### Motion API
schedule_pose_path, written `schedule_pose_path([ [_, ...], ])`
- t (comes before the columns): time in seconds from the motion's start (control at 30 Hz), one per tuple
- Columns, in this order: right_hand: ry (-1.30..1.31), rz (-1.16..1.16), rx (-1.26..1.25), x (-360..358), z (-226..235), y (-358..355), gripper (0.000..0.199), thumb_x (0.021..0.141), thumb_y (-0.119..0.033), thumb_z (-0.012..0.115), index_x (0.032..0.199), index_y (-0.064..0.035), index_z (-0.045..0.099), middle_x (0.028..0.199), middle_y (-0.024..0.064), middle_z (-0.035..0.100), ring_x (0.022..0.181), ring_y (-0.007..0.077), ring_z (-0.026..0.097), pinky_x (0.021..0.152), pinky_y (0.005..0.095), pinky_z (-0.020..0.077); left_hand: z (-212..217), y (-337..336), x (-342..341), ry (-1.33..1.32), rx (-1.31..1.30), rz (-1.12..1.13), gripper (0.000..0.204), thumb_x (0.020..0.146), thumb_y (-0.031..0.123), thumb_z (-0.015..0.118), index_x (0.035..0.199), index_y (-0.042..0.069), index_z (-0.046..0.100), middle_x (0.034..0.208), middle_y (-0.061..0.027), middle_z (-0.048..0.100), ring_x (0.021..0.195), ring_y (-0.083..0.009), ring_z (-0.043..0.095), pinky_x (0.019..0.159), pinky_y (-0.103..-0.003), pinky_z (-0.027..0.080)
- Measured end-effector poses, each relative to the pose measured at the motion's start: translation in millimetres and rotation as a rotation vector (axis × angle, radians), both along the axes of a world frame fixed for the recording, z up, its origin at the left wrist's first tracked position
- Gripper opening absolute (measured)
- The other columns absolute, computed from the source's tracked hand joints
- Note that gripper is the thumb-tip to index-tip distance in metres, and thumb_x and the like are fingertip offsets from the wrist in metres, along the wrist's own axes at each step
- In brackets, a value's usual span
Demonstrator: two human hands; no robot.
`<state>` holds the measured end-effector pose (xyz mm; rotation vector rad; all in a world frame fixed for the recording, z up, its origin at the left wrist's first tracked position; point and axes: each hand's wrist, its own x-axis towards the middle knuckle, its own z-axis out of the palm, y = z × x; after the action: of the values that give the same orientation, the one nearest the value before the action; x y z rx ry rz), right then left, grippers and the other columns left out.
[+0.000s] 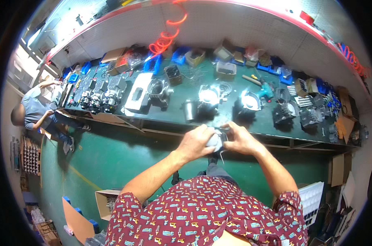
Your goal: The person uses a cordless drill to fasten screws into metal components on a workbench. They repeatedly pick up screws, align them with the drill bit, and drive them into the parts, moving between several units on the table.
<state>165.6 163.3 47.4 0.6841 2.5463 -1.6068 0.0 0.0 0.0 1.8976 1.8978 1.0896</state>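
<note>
Just in front of the bench edge, both of my hands hold one rounded grey-white part [214, 142] with a dark side. My left hand [193, 143] is closed round its left side, and my right hand [241, 140] grips it from the right with bent fingers. A thin pale strip hangs below the part; I cannot make out what it belongs to. Beyond my left hand, a silver metal cup-shaped cylinder [190, 110] stands on the green bench top [175, 117]. Two metal housings with bright round openings, a nearer-middle housing [209, 96] and a right-hand housing [251, 101], stand farther in.
A dark housing [156, 91] stands left, with several assembled units [111, 96] beyond it. A green power tool [266, 90] lies right of centre. Bins [226, 69] line the back, under an orange coiled hose [163, 43]. Another person [37, 107] works at far left.
</note>
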Motion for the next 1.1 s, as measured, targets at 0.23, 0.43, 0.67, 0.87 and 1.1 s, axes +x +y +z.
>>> schedule_pose_path([
  [0.23, 0.275, 0.369, 0.049, -180, -42, 34, 0.032, 0.096, -0.029, 0.063, 0.102, 0.0029, 0.065, 0.083, 0.0218, 0.068, 0.075, 0.0321, 0.068, 0.068, 0.0421, 0.052, 28, -16, -124, 0.185, -0.162, 0.296, 0.051, 0.069, 0.021, 0.082, 0.114, 0.007, 0.063, 0.095, -0.0139, 0.06, 0.088, -0.0336, 0.064, 0.076, -0.042, 0.054],
  [0.43, 0.088, 0.43, -0.28, -265, -24, 40, 0.039, 0.093, -0.031, 0.06, 0.113, 0.0019, 0.067, 0.096, 0.0198, 0.07, 0.086, 0.0306, 0.069, 0.078, 0.0413, 0.0547, 21, -24, -171, 0.165, -0.182, 0.52, 0.05, 0.067, 0.022, 0.085, 0.11, 0.006, 0.065, 0.098, -0.0131, 0.062, 0.089, -0.0316, 0.066, 0.076, -0.041, 0.055],
  [0.67, 0.418, 0.53, 0.177, -363, -54, 37, 0.032, 0.079, -0.016, 0.071, 0.103, 0.0044, 0.069, 0.09, 0.0231, 0.07, 0.081, 0.0325, 0.07, 0.076, 0.0408, 0.0551, 24, -26, -250, 0.116, -0.203, 0.523, 0.052, 0.066, 0.022, 0.085, 0.111, 0.006, 0.066, 0.095, -0.0128, 0.06, 0.086, -0.0314, 0.064, 0.075, -0.041, 0.054],
  [0.87, 0.329, 0.472, 0.165, -433, -25, 34, 0.032, 0.076, -0.016, 0.068, 0.099, 0.0062, 0.068, 0.084, 0.0231, 0.069, 0.073, 0.0302, 0.069, 0.069, 0.0399, 0.0544, 39, -31, -330, 0.076, -0.147, 0.431, 0.05, 0.07, 0.021, 0.084, 0.115, 0.008, 0.066, 0.1, -0.0139, 0.059, 0.09, -0.0343, 0.063, 0.077, -0.043, 0.053],
  [1.1, 0.384, 0.397, 0.168, -483, -13, 27, 0.032, 0.075, -0.015, 0.069, 0.099, 0.0063, 0.069, 0.082, 0.0224, 0.07, 0.075, 0.0286, 0.07, 0.07, 0.0385, 0.0555, 50, -29, -387, 0.037, -0.14, 0.424, 0.049, 0.068, 0.012, 0.084, 0.111, 0.002, 0.064, 0.101, -0.0147, 0.061, 0.09, -0.0331, 0.064, 0.077, -0.04, 0.053],
])
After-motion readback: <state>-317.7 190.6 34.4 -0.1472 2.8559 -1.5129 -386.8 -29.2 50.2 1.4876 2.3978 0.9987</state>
